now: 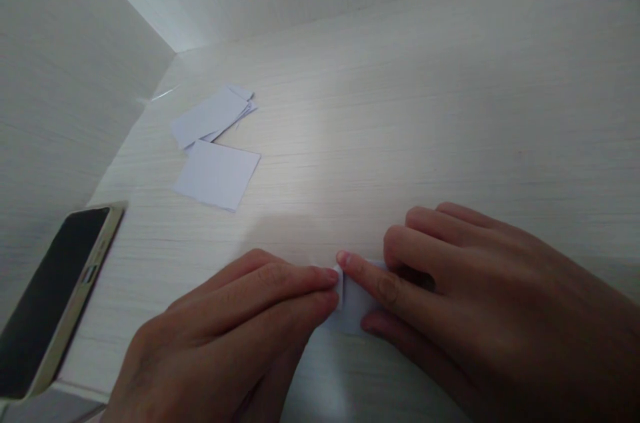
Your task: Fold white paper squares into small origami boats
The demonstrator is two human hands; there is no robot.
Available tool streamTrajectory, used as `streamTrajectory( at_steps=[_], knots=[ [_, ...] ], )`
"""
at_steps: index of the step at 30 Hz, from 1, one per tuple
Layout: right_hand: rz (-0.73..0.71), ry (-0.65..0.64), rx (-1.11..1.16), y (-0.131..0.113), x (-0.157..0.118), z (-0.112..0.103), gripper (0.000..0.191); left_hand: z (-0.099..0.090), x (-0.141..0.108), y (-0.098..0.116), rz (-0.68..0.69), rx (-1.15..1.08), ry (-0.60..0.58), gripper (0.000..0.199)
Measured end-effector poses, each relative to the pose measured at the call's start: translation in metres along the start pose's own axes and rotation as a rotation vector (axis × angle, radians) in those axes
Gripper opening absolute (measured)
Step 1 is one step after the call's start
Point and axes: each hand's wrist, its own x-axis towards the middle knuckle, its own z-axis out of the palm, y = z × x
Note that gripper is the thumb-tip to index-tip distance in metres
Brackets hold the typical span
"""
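The left hand [235, 336] pinches a raised edge of the paper [354, 306], which lies between the hands; the right hand [450, 290], loosely spread, presses it with the index fingertip, and if that light press slips, the fold could skew

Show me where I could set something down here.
The widest bare stretch of tabletop lies beyond the right hand, right of the loose white papers. A narrower strip separates them from the smartphone. It's crowded in front, where the left hand nears the right over a paper slip.
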Motion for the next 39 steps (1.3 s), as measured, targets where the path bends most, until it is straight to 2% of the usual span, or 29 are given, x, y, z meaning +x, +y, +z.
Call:
streamTrajectory(
  at_steps=[4, 10, 14, 21, 26, 31, 35, 39],
  knots=[
    [-0.016, -0.003, -0.002, -0.0017, -0.0005, -0.0021, 0.021, 0.0004, 0.0027, 0.0019, 0.009, 0.02, 0.005, 0.037],
    [-0.012, 0.006, 0.003, 0.0007, 0.0011, 0.0008, 0.02, 0.0046, 0.0054, 0.007, -0.02, 0.074, 0.075, 0.035],
    [-0.013, 0.02, 0.013, 0.0017, 0.0013, 0.0019, 0.019, 0.0044, 0.0048, 0.0057, -0.014, 0.031, 0.054, 0.036],
    [-0.021, 0.048, 0.013, 0.0005, 0.0013, 0.0045, 0.022, 0.0013, 0.0054, 0.0079, 0.002, 0.095, 0.026, 0.039],
    [-0.004, 0.005, 0.024, -0.001, 0.0, 0.0018, 0.021, 0.0019, 0.0046, 0.0053, -0.002, 0.055, 0.041, 0.04],
    [-0.003, 0.022, 0.014, -0.001, -0.0034, 0.0013, 0.018, 0.0021, 0.0059, 0.0009, 0.03, 0.04, 0.008, 0.042],
    [-0.017, 0.043, 0.011, 0.0015, -0.0012, 0.0034, 0.025, 0.0012, 0.007, 0.0047, 0.005, 0.02, 0.015, 0.043],
    [-0.018, 0.006, -0.009, 0.0009, 0.0006, 0.0012, 0.022, -0.0007, 0.008, 0.0085, -0.046, -0.002, 0.002, 0.044]
  ],
)
